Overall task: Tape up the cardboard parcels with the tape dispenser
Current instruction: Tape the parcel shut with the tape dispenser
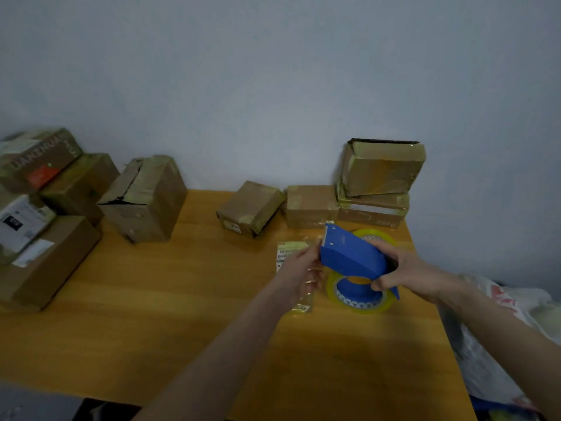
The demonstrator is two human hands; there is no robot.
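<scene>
The right hand (403, 268) grips the blue tape dispenser (352, 253), fingers curled round its rear handle; the dispenser's yellowish tape roll (358, 299) sits just below that hand, over the wooden table (182, 314); the left hand (299, 268) meets the dispenser's front end, fingers bent, though I cannot tell whether it pinches tape or merely touches; a flat labelled packet (291, 249) lies beneath the left hand; taped cardboard parcels (309, 205) stand beyond both hands; a further pile (142, 199) sits well left of the left hand.
</scene>
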